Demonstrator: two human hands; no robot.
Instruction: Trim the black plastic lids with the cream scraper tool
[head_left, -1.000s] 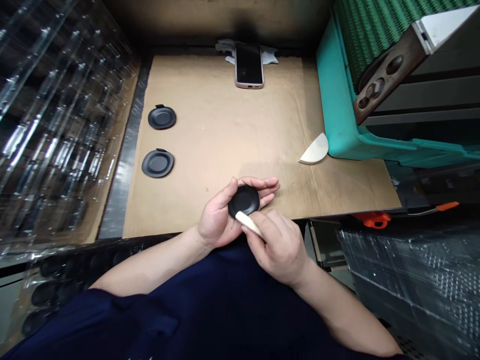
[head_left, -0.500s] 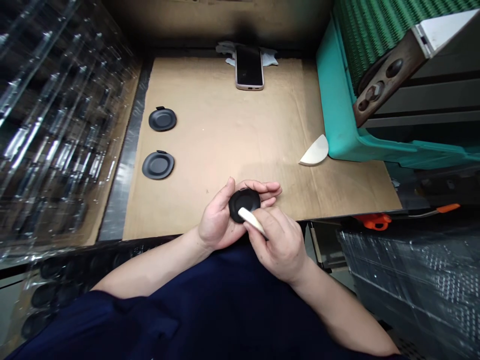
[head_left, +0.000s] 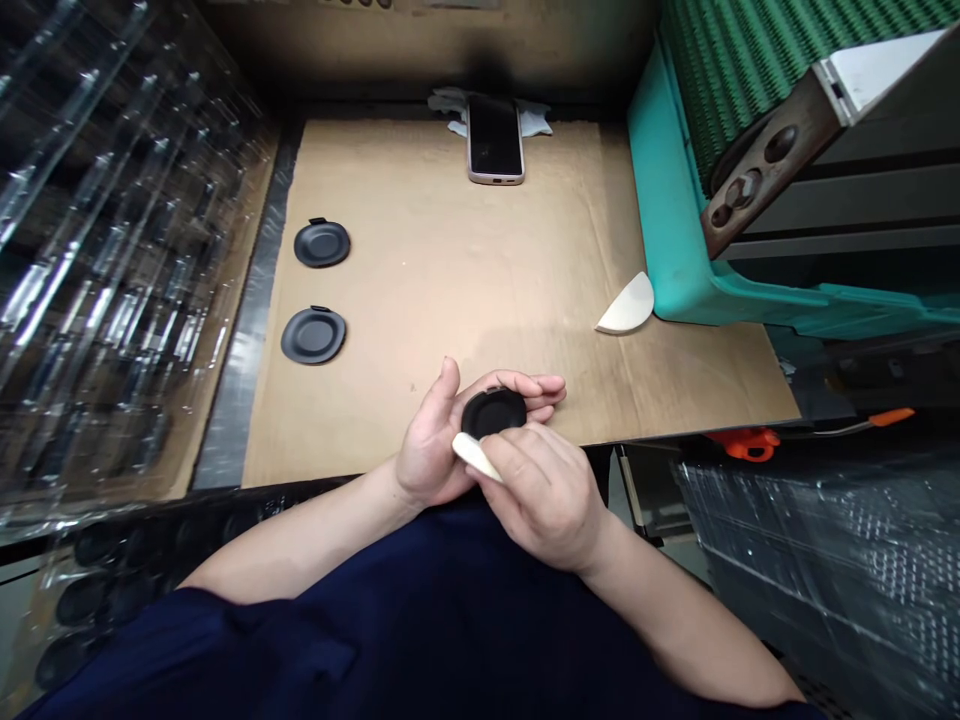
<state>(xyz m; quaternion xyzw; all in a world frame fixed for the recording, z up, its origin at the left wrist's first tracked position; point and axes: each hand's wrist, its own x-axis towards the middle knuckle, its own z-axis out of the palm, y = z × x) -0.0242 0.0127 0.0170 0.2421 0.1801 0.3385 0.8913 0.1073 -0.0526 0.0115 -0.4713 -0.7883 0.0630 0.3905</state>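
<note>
Black and shallow, the disc (head_left: pixel 493 412) rested in the left hand (head_left: pixel 431 455) at the near edge of the cardboard-topped desk (head_left: pixel 465 280), its hollow face turned up and its small tab on the side away from the person. Those left fingers reached out past its far rim, loosely together and a little curled, while the thumb stood up by itself, clear of the rim; they cradled more than they gripped. What caught my eye was how the pad (head_left: pixel 478 458) lay to that disc. The right hand (head_left: pixel 544 490) had it pinched between thumb and forefinger, the other fingers folded in, and its long axis ran slantwise from that pinch, leftward and outward, to a pale tip just beside the disc's near left rim. Whether tip and rim touched, I couldn't tell. So the disc lay ahead of the right fingers, farther from the person, with the knuckles covering part of its near side. Two others, the far disc (head_left: pixel 322 243) and the near disc (head_left: pixel 313 335), sat flat on the left, well apart from both hands, and a pale half-moon (head_left: pixel 627 304) lay on the right, beside the teal crate (head_left: pixel 675 230).
</note>
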